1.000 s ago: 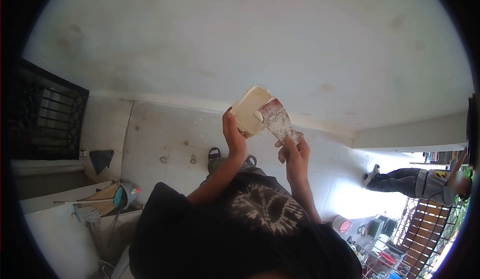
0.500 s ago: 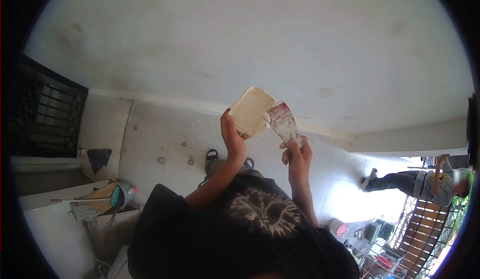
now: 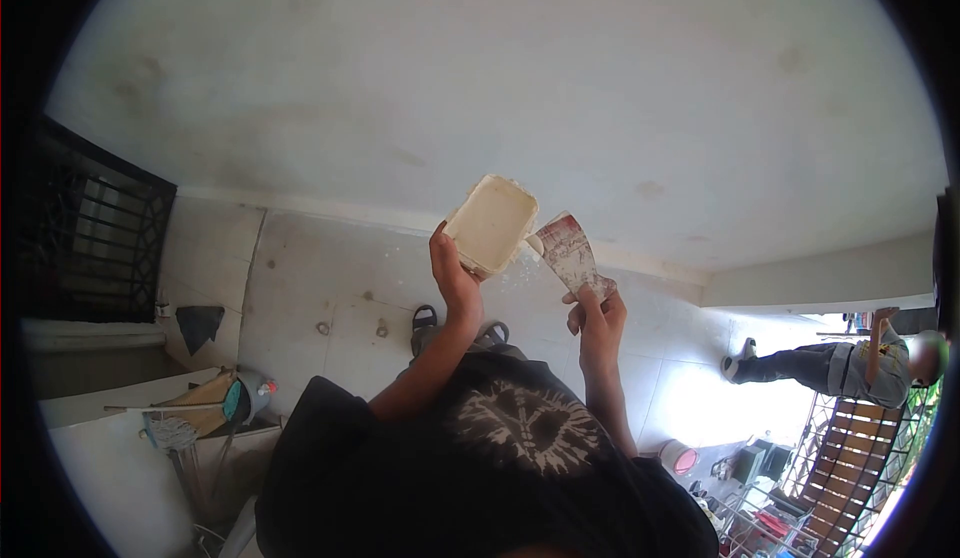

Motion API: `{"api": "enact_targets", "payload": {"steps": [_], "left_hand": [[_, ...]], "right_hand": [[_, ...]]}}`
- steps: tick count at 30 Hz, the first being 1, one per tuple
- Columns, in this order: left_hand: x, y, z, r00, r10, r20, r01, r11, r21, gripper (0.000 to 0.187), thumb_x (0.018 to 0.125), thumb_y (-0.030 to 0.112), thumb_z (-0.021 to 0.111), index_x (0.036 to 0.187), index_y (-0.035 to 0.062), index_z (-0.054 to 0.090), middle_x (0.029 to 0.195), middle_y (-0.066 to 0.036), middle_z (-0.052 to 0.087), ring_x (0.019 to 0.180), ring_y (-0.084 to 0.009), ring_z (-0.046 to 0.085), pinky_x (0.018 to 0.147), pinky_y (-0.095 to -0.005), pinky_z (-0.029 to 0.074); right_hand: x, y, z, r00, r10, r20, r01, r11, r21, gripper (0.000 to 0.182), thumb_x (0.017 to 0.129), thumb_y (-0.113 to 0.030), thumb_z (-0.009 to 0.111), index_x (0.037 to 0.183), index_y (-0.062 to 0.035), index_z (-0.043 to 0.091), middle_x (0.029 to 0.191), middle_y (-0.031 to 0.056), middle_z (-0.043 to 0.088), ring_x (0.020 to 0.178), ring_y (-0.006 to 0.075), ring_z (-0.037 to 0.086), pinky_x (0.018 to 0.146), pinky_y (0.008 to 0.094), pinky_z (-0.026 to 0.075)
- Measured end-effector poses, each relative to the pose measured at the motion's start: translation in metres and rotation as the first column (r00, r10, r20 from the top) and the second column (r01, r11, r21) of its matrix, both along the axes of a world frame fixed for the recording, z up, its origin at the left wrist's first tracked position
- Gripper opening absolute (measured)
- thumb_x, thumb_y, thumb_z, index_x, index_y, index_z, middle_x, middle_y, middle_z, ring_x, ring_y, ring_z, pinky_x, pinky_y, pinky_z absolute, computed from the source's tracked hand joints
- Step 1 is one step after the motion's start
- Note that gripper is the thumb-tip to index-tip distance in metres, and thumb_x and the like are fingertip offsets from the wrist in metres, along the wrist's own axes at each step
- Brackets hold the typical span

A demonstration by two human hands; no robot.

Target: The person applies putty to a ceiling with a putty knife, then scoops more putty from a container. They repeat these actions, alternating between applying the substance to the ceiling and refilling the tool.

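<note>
My left hand (image 3: 457,280) is closed around the side of a shallow rectangular tray (image 3: 493,226), coated inside with cream-coloured putty. In my right hand (image 3: 598,326) is a wide putty knife (image 3: 570,253), gripped near its handle, with reddish and whitish smears over its blade. A dab of pale putty clings to the blade's left edge, close beside the tray's right rim. Both things are held up in front of my chest, before a pale wall (image 3: 560,78) with faint darker patches.
My sandalled feet stand on a tiled floor (image 3: 320,278) with round marks. At left are a dark window grille (image 3: 110,223) and a bucket (image 3: 255,393) beside a mop (image 3: 172,430). Another person (image 3: 850,368) stands far right, near a wooden bench (image 3: 850,448) and a pink-topped bucket (image 3: 680,456).
The tray has moved slightly left with my left hand, tilting less. A gap has opened between its rim and the putty knife, which has shifted a little downward.
</note>
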State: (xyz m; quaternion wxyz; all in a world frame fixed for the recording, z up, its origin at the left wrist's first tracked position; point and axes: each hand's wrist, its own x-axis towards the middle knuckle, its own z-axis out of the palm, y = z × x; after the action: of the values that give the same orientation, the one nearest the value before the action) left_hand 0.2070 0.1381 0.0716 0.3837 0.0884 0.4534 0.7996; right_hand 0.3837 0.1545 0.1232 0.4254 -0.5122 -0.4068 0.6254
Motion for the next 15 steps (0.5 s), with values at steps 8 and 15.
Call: {"api": "enact_targets", "payload": {"steps": [8,15], "left_hand": [[-0.006,-0.009,0.006,0.997,-0.078,0.009,0.077,0.995,0.068,0.06,0.098,0.052,0.039,0.137,0.0063,0.035,0.132,-0.013,0.046,0.118,-0.025,0.052,0.088,-0.0395,0.052],[0.011,0.002,0.018,0.996,-0.086,-0.013,0.086,0.996,0.02,0.06,0.098,0.052,0.04,0.136,0.0066,0.038,0.131,-0.011,0.047,0.122,-0.0225,0.049,0.094,-0.0383,0.047]], "right_hand": [[-0.001,-0.002,0.007,0.997,-0.04,-0.066,0.043,0.997,0.058,0.017,0.093,-0.015,0.055,0.096,0.0021,0.056,0.076,0.0083,0.062,0.047,0.0055,0.042,0.041,0.0212,0.032],[0.003,0.004,0.002,0.997,-0.018,0.074,0.007,0.989,0.151,0.019,0.093,-0.01,0.054,0.104,0.0052,0.054,0.075,0.0077,0.063,0.047,0.0038,0.042,0.041,0.0198,0.031]]}}
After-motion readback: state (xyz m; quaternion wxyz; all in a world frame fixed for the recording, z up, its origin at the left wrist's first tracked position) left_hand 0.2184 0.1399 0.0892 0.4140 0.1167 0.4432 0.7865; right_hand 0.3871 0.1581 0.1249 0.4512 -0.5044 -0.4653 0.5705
